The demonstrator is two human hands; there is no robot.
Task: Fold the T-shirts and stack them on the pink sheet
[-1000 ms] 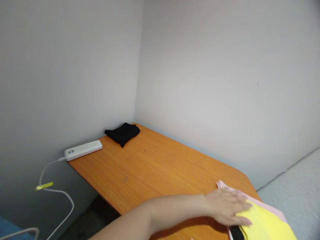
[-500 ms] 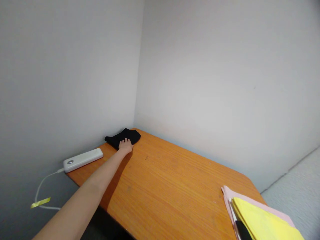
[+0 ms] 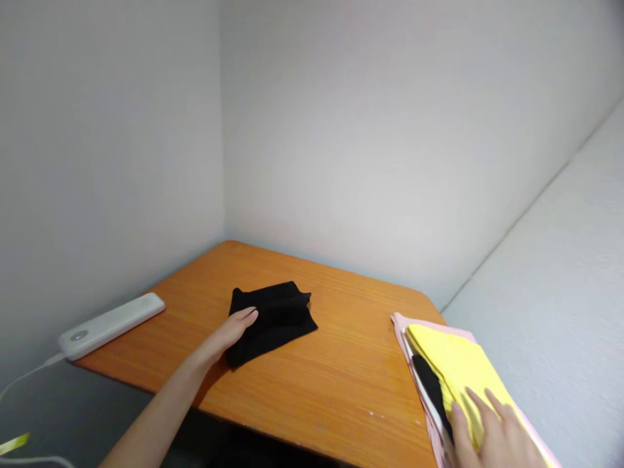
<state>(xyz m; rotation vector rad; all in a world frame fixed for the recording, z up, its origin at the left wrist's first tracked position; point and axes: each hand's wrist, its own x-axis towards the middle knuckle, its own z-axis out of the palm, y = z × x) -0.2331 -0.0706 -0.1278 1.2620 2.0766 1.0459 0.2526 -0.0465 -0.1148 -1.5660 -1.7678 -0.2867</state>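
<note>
My left hand (image 3: pixel 242 318) has hold of a black cloth (image 3: pixel 273 335) near the middle of the wooden table. Its thumb lies on top, and the other fingers are hidden by the fabric. The cloth is rumpled, with a raised fold across it. At the lower right, my right hand (image 3: pixel 497 432) rests on a folded yellow cloth (image 3: pixel 461 357), fingers apart. That yellow cloth tops a stack in which a black piece (image 3: pixel 429 383), a white edge and a pink cloth (image 3: pixel 400 325) show beneath.
A white elongated device (image 3: pixel 114 325) with a round button lies along the table's left edge, its cable hanging off the side. Grey-white walls border the back of the wooden table (image 3: pixel 341 383). The near edge drops to a dark space.
My left hand has brought the black cloth from the far left corner towards the table's middle. My right hand has come into view on the yellow cloth. The view has turned rightward.
</note>
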